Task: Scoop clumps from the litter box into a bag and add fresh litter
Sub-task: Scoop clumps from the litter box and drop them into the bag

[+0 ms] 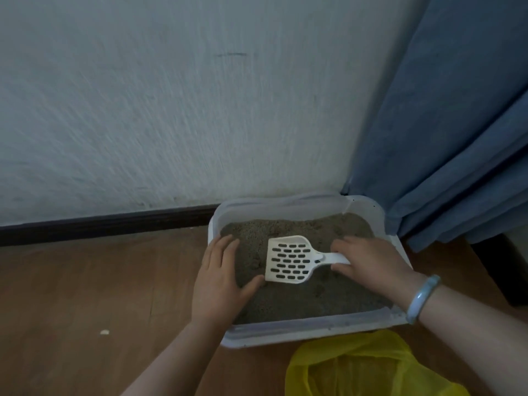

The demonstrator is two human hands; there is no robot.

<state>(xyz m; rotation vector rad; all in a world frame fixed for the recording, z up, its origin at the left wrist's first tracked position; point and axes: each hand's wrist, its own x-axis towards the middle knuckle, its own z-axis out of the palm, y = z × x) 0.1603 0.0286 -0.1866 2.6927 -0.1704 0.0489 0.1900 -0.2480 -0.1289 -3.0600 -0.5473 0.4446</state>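
Note:
A white litter box (288,331) full of grey litter (300,298) stands on the floor in the corner. A white slotted scoop (288,260) lies flat on the litter, handle pointing right. My right hand (371,260) covers the handle, fingers over it and thumb under it. My left hand (221,277) lies with straight fingers on the box's left rim and the litter, thumb near the scoop's front corner. A yellow plastic bag (365,367) sits open on the floor in front of the box.
A white wall with a dark baseboard (108,224) runs behind. A blue curtain (445,132) hangs at the right, touching the box's far right corner. A wooden floor (85,295) spreads to the left, with a small white scrap (104,332) on it.

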